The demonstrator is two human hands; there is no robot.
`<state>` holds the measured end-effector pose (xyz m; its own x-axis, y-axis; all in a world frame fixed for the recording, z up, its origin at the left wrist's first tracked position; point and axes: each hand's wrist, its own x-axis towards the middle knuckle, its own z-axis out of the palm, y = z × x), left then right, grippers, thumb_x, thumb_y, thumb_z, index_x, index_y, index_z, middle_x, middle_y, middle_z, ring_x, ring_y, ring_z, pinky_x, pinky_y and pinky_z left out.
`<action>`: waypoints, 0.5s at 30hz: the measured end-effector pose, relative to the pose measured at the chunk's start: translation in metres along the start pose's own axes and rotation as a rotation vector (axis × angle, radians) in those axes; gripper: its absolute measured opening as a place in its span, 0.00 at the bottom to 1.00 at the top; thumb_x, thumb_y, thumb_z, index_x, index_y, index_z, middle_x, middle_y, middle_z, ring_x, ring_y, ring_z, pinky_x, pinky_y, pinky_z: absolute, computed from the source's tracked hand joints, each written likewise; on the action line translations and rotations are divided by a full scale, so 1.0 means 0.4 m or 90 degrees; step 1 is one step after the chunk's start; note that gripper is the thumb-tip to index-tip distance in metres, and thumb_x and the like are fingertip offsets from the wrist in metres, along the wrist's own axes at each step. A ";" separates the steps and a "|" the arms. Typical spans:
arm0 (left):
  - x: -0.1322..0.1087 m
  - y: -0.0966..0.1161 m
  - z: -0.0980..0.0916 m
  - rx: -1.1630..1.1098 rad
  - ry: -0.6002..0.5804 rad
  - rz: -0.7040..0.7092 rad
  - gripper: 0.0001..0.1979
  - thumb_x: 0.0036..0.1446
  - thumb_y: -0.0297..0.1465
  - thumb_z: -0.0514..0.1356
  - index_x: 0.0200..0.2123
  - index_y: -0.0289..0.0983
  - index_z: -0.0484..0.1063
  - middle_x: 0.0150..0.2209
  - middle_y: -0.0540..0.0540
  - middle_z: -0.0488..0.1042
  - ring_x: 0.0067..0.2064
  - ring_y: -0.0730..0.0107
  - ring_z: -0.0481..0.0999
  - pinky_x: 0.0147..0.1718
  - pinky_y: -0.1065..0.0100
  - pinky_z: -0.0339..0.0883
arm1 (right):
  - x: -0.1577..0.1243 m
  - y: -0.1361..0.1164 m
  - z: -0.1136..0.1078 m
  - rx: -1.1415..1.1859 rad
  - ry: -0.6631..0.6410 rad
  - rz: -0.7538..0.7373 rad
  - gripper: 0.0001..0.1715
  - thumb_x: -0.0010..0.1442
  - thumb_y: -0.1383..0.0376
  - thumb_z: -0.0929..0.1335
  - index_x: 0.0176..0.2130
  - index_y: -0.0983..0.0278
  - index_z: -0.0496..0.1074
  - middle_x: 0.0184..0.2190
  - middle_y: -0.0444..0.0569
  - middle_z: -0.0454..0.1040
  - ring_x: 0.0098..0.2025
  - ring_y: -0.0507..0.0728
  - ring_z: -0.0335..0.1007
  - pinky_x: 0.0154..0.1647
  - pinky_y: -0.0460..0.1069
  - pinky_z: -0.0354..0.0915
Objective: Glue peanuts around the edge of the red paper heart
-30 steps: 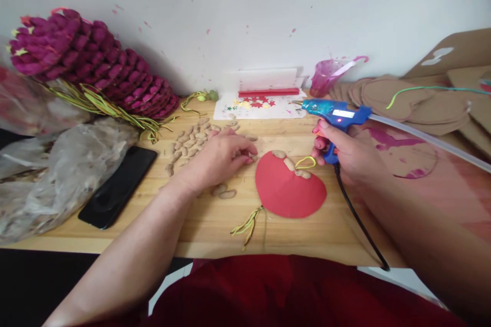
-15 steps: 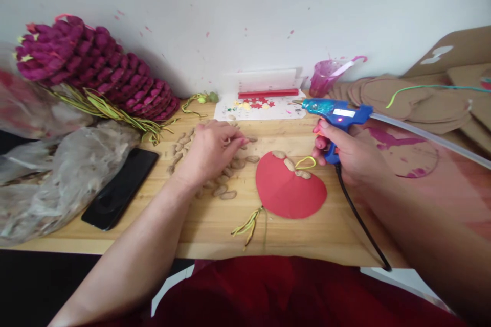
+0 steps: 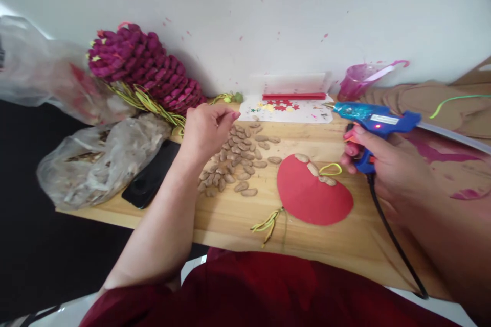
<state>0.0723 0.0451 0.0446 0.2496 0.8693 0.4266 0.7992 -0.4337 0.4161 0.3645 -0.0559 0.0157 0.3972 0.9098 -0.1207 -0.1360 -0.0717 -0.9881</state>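
My right hand (image 3: 391, 163) grips a blue hot glue gun (image 3: 378, 118), its nozzle pointing left and a glue stick running out the back. A small light glows on its side. My left hand (image 3: 209, 130) is closed in a pinch above a pile of unshelled peanuts (image 3: 236, 150); whatever the fingertips hold, if anything, is hidden. Between the hands lies a red rounded card piece (image 3: 312, 196) with a notch at its top. Several peanuts (image 3: 313, 169) sit along that upper edge, beside a yellow cord loop (image 3: 332, 167). A yellow-green tassel (image 3: 268, 225) hangs off its lower left.
A magenta bumpy stack (image 3: 148, 69) leans at the back left, above a plastic bag (image 3: 92, 163) and a black phone (image 3: 148, 179). Star cutouts (image 3: 282, 106) lie on white paper by the wall. A pink-stained cup (image 3: 355, 82) and cardboard pieces (image 3: 414, 94) are at right.
The view has swung left, so things appear further right. My left hand has lifted off the peanuts, uncovering more of the pile. The glue gun stays in my right hand.
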 end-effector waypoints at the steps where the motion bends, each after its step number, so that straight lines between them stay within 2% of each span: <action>1: 0.001 -0.003 -0.004 0.016 0.001 -0.008 0.18 0.64 0.40 0.59 0.27 0.38 0.80 0.22 0.48 0.77 0.28 0.66 0.74 0.35 0.65 0.65 | 0.000 -0.001 0.000 -0.001 0.004 -0.005 0.16 0.51 0.56 0.79 0.31 0.62 0.74 0.23 0.43 0.66 0.22 0.51 0.64 0.16 0.47 0.59; 3: 0.004 -0.008 -0.011 0.030 0.002 -0.007 0.18 0.64 0.40 0.59 0.27 0.38 0.81 0.23 0.47 0.77 0.30 0.65 0.75 0.35 0.65 0.65 | 0.002 -0.001 0.000 -0.003 0.012 -0.012 0.16 0.49 0.56 0.80 0.30 0.61 0.75 0.25 0.44 0.66 0.23 0.52 0.63 0.16 0.47 0.58; 6: 0.007 -0.018 -0.015 0.025 0.006 0.025 0.12 0.63 0.33 0.58 0.41 0.41 0.83 0.37 0.46 0.83 0.41 0.61 0.78 0.42 0.64 0.66 | 0.004 -0.003 -0.001 -0.025 0.022 -0.003 0.18 0.46 0.54 0.81 0.28 0.60 0.75 0.25 0.46 0.66 0.23 0.53 0.64 0.16 0.49 0.57; 8: 0.008 -0.022 -0.016 0.033 0.002 0.026 0.13 0.62 0.31 0.59 0.46 0.42 0.82 0.41 0.45 0.83 0.44 0.60 0.78 0.44 0.62 0.66 | 0.005 -0.003 -0.001 -0.048 0.022 0.004 0.17 0.46 0.54 0.81 0.29 0.59 0.76 0.25 0.46 0.66 0.23 0.54 0.64 0.17 0.50 0.56; 11: 0.009 -0.023 -0.023 0.065 -0.013 -0.009 0.11 0.62 0.36 0.61 0.35 0.39 0.83 0.31 0.47 0.81 0.37 0.62 0.77 0.39 0.64 0.65 | 0.007 -0.003 0.002 -0.066 0.012 -0.001 0.17 0.47 0.53 0.80 0.28 0.58 0.75 0.25 0.47 0.65 0.23 0.55 0.64 0.17 0.50 0.56; 13: 0.008 -0.022 -0.034 0.073 -0.009 -0.032 0.16 0.63 0.40 0.61 0.27 0.38 0.80 0.22 0.49 0.76 0.30 0.65 0.73 0.33 0.66 0.62 | 0.008 -0.003 0.003 -0.071 0.015 -0.002 0.17 0.47 0.53 0.80 0.28 0.57 0.75 0.25 0.47 0.64 0.23 0.55 0.63 0.17 0.51 0.56; 15: 0.007 -0.024 -0.049 0.066 0.004 -0.045 0.21 0.64 0.43 0.59 0.22 0.38 0.78 0.17 0.50 0.70 0.25 0.68 0.69 0.29 0.66 0.58 | 0.009 -0.002 0.003 -0.078 0.017 0.006 0.17 0.46 0.53 0.80 0.27 0.57 0.74 0.26 0.47 0.65 0.23 0.54 0.62 0.17 0.51 0.57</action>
<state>0.0548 0.0468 0.0574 0.1880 0.8949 0.4047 0.8666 -0.3450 0.3605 0.3647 -0.0521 0.0163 0.4212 0.8974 -0.1316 -0.0283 -0.1320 -0.9908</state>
